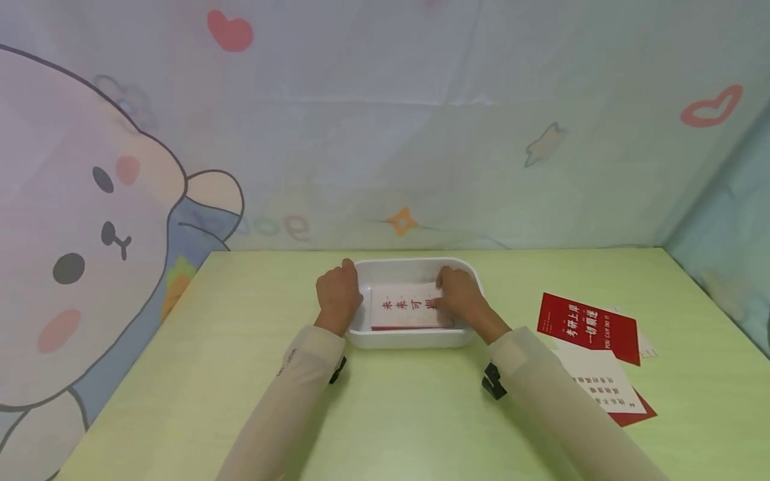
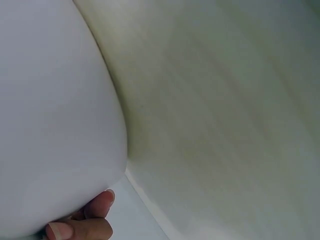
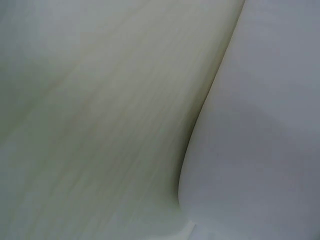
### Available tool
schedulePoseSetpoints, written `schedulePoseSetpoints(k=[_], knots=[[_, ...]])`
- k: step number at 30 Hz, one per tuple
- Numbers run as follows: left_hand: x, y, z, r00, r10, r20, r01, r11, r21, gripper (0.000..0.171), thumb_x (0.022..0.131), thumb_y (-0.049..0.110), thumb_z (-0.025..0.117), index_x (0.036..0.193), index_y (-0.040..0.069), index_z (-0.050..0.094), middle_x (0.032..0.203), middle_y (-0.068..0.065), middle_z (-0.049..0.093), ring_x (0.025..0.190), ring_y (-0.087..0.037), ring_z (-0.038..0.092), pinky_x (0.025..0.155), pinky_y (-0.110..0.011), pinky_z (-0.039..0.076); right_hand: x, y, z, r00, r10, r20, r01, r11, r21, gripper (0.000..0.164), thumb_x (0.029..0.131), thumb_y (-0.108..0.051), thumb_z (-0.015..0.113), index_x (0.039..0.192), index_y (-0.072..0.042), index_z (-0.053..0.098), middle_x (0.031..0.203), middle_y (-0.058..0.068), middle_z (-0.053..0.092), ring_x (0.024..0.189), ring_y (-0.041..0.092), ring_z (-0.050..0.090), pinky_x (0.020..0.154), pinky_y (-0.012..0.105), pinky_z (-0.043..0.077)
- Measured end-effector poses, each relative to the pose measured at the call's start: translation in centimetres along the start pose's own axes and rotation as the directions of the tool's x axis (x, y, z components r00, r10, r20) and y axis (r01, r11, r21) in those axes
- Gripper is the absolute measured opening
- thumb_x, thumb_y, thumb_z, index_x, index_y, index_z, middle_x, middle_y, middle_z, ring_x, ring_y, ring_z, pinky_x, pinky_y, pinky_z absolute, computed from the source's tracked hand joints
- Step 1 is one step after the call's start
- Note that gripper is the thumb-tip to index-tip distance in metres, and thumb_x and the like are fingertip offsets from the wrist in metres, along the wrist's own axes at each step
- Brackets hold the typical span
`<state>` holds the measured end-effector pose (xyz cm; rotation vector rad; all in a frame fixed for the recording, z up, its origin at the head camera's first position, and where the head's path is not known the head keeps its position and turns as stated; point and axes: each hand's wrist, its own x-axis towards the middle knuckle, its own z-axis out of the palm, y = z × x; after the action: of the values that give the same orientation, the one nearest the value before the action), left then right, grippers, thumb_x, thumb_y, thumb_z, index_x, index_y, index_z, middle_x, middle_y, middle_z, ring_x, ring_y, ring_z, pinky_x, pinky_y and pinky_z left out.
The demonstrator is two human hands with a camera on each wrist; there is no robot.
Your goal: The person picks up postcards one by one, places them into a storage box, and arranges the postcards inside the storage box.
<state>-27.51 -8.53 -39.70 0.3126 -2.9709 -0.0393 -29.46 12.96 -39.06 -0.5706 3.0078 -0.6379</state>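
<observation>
A white plastic tray (image 1: 409, 339) stands on the table near its far edge. Inside lies a white card (image 1: 400, 314) with red characters, a red edge showing beneath it. At the tray's left end, my left hand (image 1: 338, 294) grips the rim. The left wrist view shows fingertips (image 2: 102, 202) curled at the tray's wall. Over the right rim reaches my right hand (image 1: 463, 297), its thumb and fingers bent round the card's right end, covering part of the last character. In the right wrist view only the tray's outer wall (image 3: 255, 130) and the tabletop appear; the hand is hidden.
Right of the tray, a red card (image 1: 592, 327) with white lettering overlaps a pale card. Nearer me lies a white card (image 1: 601, 377) with printed lines, over another red one. A patterned cloth (image 1: 385, 147) hangs behind the light green table (image 1: 409, 414).
</observation>
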Motion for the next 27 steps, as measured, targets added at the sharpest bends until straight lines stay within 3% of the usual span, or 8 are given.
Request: schedulePoseSetpoints(k=[9,18,27], knots=[[-0.03,0.10,0.09,1.000,-0.003,-0.006,0.003,1.000,0.004,0.030,0.086,0.019,0.070,0.106,0.004,0.054,0.084,-0.012,0.069,0.068,-0.021,0.064,0.064,-0.034,0.055,-0.24,-0.24,-0.19,0.999,-0.031,0.026,0.033,0.996,-0.084,0.022,0.085,-0.016,0.074,0.098,0.000,0.066,0.097,0.017,0.068,0.095,0.030,0.057,0.090,0.042,0.047],[-0.01,0.20,-0.14,1.000,-0.003,0.001,0.003,1.000,0.017,0.032,0.086,0.020,0.071,0.107,0.004,0.055,0.082,-0.012,0.069,0.069,-0.021,0.066,0.063,-0.034,0.055,-0.21,-0.02,-0.19,0.999,-0.023,0.039,0.024,0.999,-0.027,0.024,0.086,-0.015,0.073,0.102,0.002,0.069,0.108,0.021,0.062,0.106,0.034,0.054,0.094,0.044,0.047],[-0.07,0.12,-0.01,1.000,-0.002,0.003,0.002,1.000,0.031,0.031,0.086,0.021,0.071,0.106,0.004,0.054,0.079,-0.011,0.068,0.063,-0.018,0.062,0.060,-0.031,0.054,-0.24,-0.33,0.09,0.999,-0.031,0.023,0.033,0.997,-0.074,0.023,0.086,-0.015,0.072,0.101,0.003,0.070,0.101,0.015,0.069,0.097,0.029,0.058,0.093,0.042,0.046]])
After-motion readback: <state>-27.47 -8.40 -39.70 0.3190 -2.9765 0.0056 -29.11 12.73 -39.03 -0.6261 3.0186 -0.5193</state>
